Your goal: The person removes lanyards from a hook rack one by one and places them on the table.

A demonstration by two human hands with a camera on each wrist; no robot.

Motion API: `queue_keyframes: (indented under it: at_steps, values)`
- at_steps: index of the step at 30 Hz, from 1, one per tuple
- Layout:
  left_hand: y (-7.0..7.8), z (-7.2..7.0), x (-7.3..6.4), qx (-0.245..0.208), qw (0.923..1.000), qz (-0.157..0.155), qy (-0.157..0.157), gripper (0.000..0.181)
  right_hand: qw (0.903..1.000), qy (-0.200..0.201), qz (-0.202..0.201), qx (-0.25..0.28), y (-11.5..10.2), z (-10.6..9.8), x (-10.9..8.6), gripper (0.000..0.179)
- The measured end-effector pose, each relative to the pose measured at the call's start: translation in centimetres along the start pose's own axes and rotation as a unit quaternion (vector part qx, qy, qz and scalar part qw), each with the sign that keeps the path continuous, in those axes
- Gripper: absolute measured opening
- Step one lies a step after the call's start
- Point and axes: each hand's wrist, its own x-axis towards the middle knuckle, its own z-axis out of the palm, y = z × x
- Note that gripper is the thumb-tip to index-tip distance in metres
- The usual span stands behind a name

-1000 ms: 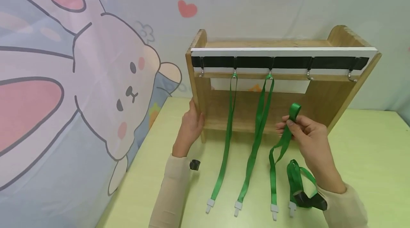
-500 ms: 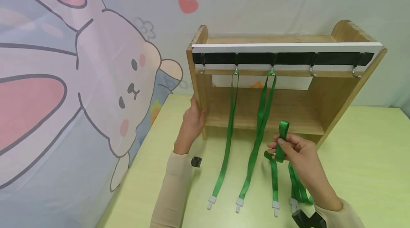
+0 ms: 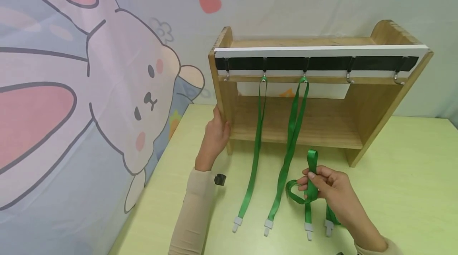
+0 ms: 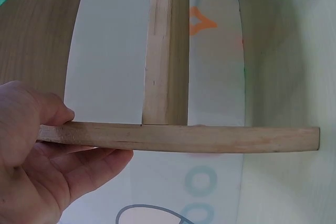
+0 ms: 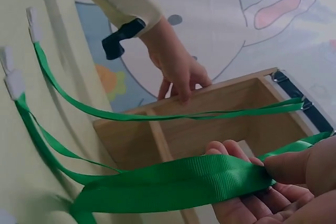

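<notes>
The right hand [image 3: 334, 191] has lowered, pinching a lanyard [image 3: 312, 195] in front of the shelf [image 3: 322, 121], its long axis pointing shelfward, loop [image 3: 312, 155] nearest, clip [image 3: 309, 231] farthest. The left hand [image 3: 214, 137] grips the shelf's side [image 4: 210, 138].

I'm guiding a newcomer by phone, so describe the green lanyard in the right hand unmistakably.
Find the brown wooden shelf. In front of it, the right hand pinches a looped green ribbon lanyard. Two matching lanyards hang from silver hooks, another lanyard lies on the lime table; only this one is held.
</notes>
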Motion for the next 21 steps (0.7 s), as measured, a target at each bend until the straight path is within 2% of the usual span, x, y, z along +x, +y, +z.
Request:
queue_keyframes:
  at_steps: [5, 9, 15, 18, 21]
  values:
    - [-0.1, 0.0, 0.0, -0.002, 1.0000, 0.001, -0.005, 0.058, 0.9991, -0.007, 0.040, -0.012, 1.0, 0.2, -0.7, 0.033]
    - [0.0, -0.1, 0.1, -0.002, 1.0000, 0.003, -0.005, 0.058, 0.9981, -0.020, 0.056, -0.014, 1.6, 0.2, -1.1, 0.036]
    - [0.0, -0.1, 0.2, -0.001, 1.0000, 0.003, -0.007, 0.057, 0.9957, -0.058, 0.069, 0.019, 3.3, -0.2, -1.1, 0.038]
    - [0.0, -0.1, 0.1, -0.001, 1.0000, 0.003, -0.005, 0.058, 0.9930, -0.061, 0.095, 0.036, 4.4, 0.0, -1.0, 0.037]
    - [0.0, -0.1, 0.1, -0.002, 1.0000, 0.005, -0.004, 0.059, 0.9903, -0.039, 0.127, 0.041, 5.1, 0.3, -0.9, 0.035]
